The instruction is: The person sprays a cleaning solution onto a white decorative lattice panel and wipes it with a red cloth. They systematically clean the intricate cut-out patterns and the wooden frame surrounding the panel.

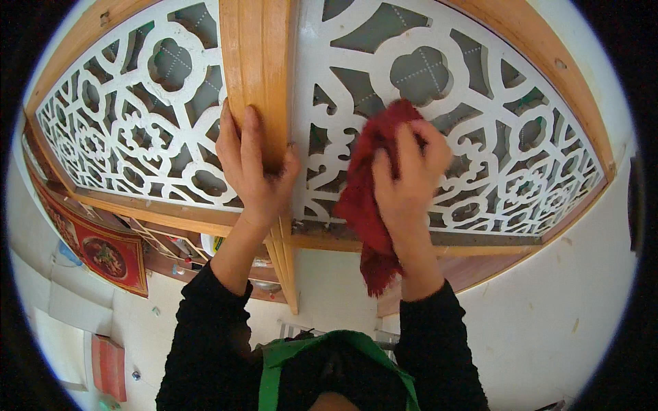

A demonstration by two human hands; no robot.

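My right hand (411, 180) grips a dark red cloth (362, 190) against the white openwork lattice panel (478, 133) on the right. One end of the cloth hangs below my wrist. My left hand (257, 169) rests around the wooden post (259, 56) that divides the two panels, its thumb on the right side and fingers on the face and left edge. Beside it on the left is a second white lattice panel (175, 110) with flower-shaped cutouts. Dark dust or dirt shows along the ledge under the right panel.
A wooden rail (154, 215) runs beneath the panels. Far below lie a red patterned rug (110, 259), shelves with bottles, a red stool-like object (109, 367) and a pale floor (205, 313). Part of a metal ladder (298, 331) shows under me. A green apron strap (272, 380) crosses my chest.
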